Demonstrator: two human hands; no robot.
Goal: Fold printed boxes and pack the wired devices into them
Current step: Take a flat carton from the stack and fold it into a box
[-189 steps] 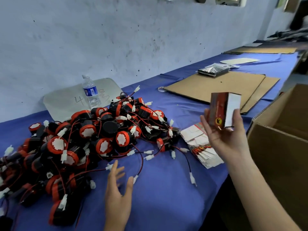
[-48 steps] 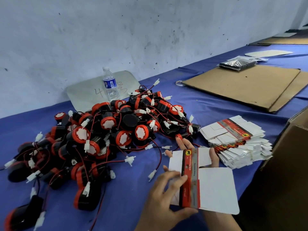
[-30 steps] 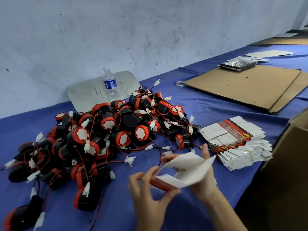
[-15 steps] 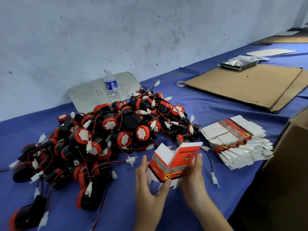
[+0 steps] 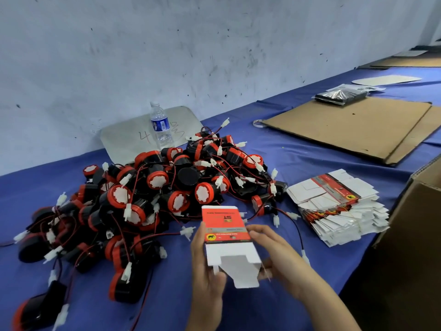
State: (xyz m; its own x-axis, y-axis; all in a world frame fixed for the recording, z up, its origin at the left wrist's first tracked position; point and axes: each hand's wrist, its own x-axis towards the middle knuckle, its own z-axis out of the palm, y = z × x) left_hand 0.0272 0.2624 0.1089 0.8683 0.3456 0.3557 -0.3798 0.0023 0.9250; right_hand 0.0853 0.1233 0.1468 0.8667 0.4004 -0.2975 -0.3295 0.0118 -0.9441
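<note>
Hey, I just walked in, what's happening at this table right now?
A person is folding up a printed box, gripping it with the left hand and right hand above the blue table. Its white end flaps nearest the person are not yet tucked in. The pile of wired devices lies just beyond the box, and a stack of flat boxes sits to the right.

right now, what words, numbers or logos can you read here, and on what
"4": handwritten on the grey board behind the water bottle; the scribble beside it is illegible.
"LS", seemingly: large letters on the printed box; its small print is blurred.
Animal silhouette in a yellow circle: same box.
Water bottle label and flat box stack: too blurred.
</note>
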